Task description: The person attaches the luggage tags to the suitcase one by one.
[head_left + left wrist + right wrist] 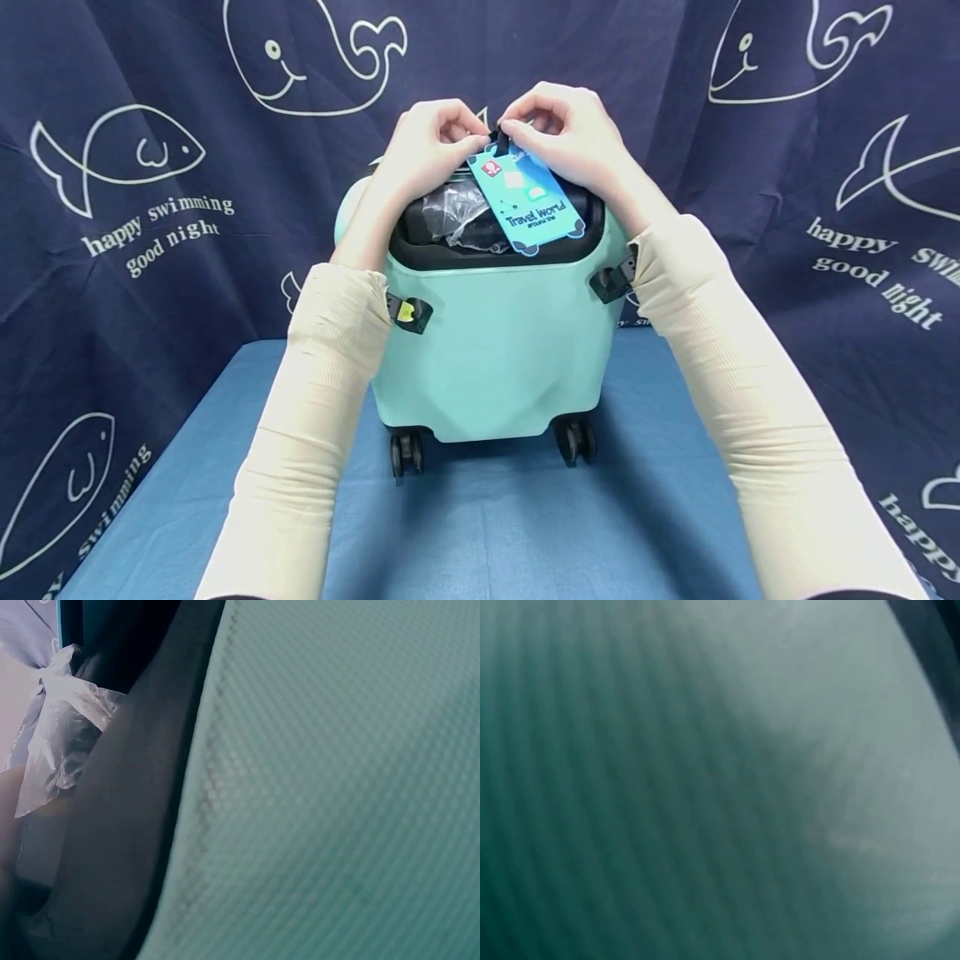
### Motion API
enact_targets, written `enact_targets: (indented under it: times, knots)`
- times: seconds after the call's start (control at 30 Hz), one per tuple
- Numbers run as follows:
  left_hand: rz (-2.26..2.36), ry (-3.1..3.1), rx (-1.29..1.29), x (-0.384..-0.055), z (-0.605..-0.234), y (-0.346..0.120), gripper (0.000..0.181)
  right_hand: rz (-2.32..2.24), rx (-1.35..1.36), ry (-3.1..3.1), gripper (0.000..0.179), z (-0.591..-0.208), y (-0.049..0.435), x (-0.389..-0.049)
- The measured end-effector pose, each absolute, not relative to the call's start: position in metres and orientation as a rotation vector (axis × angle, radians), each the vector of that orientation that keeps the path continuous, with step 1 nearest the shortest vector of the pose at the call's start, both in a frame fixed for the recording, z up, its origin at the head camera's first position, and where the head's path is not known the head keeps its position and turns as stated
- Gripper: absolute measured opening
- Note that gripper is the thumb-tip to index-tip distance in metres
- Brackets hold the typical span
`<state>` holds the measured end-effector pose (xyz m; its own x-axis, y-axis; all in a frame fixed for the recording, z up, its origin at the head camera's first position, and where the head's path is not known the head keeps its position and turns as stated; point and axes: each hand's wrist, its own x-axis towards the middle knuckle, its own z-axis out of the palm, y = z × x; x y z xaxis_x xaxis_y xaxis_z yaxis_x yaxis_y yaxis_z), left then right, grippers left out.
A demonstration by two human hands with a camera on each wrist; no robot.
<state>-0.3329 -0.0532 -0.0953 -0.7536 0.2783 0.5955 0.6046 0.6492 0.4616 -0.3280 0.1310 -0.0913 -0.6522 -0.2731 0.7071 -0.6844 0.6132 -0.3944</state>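
Observation:
A mint-green suitcase (495, 350) stands upright on its wheels, with a black recessed panel at its top. Over that panel hangs a blue luggage tag (528, 208) printed "Travel World", on a black strap (502, 143). My left hand (431, 150) pinches the strap from the left between thumb and fingertips. From the other side my right hand (566, 133) pinches it too, its fingertips close to the left ones. Crumpled clear plastic wrap (67, 735) covers part of the handle area beneath the left hand. The right wrist view shows only the blurred green shell (667, 810).
The suitcase rests on a blue cloth-covered table (480, 533). Dark wheels (576, 440) show at its base. Behind hangs a navy curtain (172, 275) with whale and fish drawings. Black strap mounts (410, 314) sit by both wrists.

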Motion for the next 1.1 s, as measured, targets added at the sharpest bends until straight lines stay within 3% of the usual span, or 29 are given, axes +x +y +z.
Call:
enact_targets:
  times: [1.1]
  knots:
    - [-0.972, -2.43, -0.598, -0.335, -0.094, -0.054, 0.016, 0.829, 0.779, -2.137, 0.025, -0.091, 0.123, -0.334]
